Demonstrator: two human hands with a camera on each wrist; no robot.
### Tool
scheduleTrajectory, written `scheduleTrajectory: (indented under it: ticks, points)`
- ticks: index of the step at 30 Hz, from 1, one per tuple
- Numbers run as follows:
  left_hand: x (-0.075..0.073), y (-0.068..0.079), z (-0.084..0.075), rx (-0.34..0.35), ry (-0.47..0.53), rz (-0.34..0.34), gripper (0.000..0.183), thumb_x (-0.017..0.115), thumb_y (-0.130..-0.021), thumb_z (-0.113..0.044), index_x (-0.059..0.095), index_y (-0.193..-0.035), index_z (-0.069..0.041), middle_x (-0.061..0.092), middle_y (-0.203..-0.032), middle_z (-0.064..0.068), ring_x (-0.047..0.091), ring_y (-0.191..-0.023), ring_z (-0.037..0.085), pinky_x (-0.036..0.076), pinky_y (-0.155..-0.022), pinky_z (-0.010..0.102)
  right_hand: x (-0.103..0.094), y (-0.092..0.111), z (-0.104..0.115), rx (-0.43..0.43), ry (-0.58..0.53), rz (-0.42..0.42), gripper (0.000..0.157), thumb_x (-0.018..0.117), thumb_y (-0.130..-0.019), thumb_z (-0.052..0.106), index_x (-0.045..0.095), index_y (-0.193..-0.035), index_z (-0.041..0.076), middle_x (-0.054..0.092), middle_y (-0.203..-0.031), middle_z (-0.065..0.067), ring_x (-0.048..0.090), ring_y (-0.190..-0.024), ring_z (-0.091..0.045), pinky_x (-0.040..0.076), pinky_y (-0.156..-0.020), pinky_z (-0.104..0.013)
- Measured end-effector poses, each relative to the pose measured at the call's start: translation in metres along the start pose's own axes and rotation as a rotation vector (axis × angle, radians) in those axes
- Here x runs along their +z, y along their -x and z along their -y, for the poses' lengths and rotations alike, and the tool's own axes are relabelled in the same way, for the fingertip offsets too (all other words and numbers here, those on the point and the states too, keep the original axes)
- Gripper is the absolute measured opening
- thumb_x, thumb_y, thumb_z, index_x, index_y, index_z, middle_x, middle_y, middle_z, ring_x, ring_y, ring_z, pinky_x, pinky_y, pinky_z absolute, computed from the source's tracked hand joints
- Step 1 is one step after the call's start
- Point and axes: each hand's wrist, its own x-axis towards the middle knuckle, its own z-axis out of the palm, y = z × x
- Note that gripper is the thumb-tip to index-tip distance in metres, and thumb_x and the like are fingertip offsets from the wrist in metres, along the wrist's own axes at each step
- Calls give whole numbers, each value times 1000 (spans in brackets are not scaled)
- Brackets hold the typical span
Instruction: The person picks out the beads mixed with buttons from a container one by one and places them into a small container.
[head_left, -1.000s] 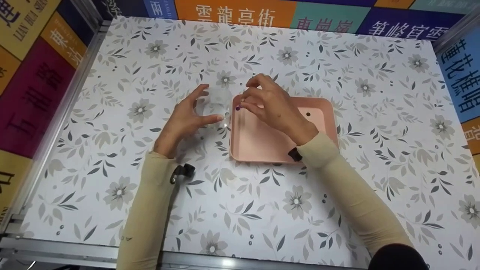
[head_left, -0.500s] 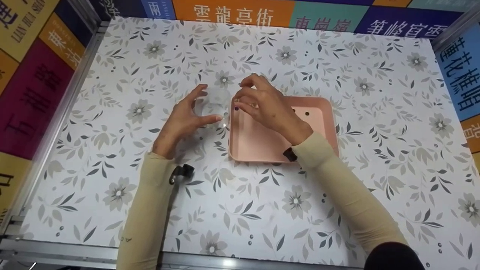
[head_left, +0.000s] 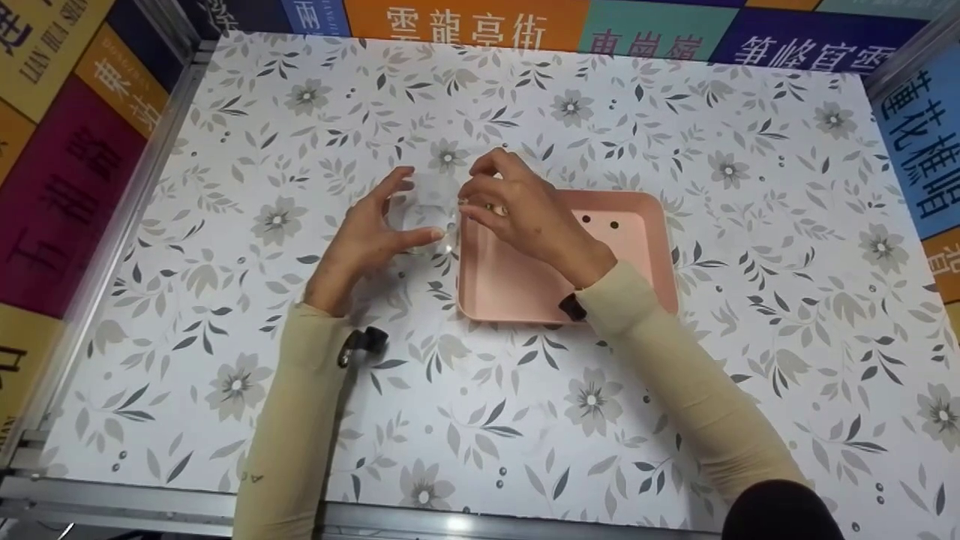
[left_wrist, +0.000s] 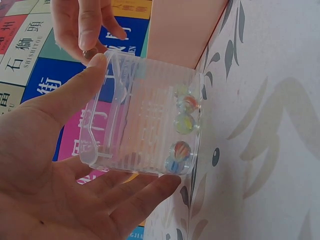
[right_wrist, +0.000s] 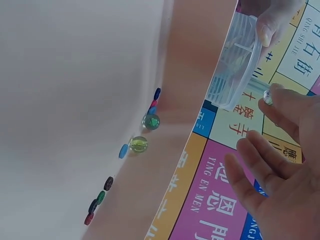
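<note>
My left hand (head_left: 367, 236) grips a clear plastic box (left_wrist: 145, 115), thumb on one side and fingers on the other. Several glass marbles (left_wrist: 184, 123) lie at the bottom of the box. Between thumb and fingertip, my right hand (head_left: 521, 206) pinches a marble (right_wrist: 268, 97), close to the box's open top and above the left rim of the pink tray (head_left: 495, 296). Inside the tray, the right wrist view shows a green marble (right_wrist: 151, 121), a yellowish marble (right_wrist: 138, 144) and several small coloured discs (right_wrist: 108, 183) along the wall.
A floral-patterned tabletop (head_left: 495, 442) surrounds the tray and box. Panels with large printed characters (head_left: 480, 26) stand along the back and sides. A metal frame edge (head_left: 420, 517) runs along the front. The tray stands right beside the box.
My right hand has shifted left toward the box, uncovering two dark discs in the tray. A purple disc seen at its fingertips earlier is out of sight. The left hand holds its place.
</note>
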Motion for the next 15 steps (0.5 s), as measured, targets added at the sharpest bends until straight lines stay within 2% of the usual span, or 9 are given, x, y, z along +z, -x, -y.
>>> scheduleTrajectory:
  ticks: [4, 9, 15]
  points:
    - [0, -1, 0, 6, 0, 0, 103, 91, -80, -37, 32, -164, -28, 44, -164, 7, 32, -158, 33, 46, -118, 45, 1, -2, 0, 2, -15, 4, 23, 69, -101, 33, 77, -113, 15, 59, -130, -9, 61, -115, -23, 56, -97, -37]
    - [-1, -1, 0, 4, -24, -4, 102, 91, -81, -39, 32, -164, -28, 45, -163, 6, 32, -158, 34, 42, -122, 45, 4, -4, 2, -1, -15, 16, 23, 69, -101, 33, 77, -114, 16, 59, -129, -9, 63, -108, -22, 56, -94, -36]
    - [-1, -1, 0, -7, -24, -3, 103, 91, -81, -39, 32, -164, -29, 44, -164, 6, 30, -159, 35, 43, -122, 45, 6, -5, 5, -4, -2, 28, 25, 68, -101, 35, 77, -115, 17, 59, -129, -7, 65, -109, -22, 57, -94, -35]
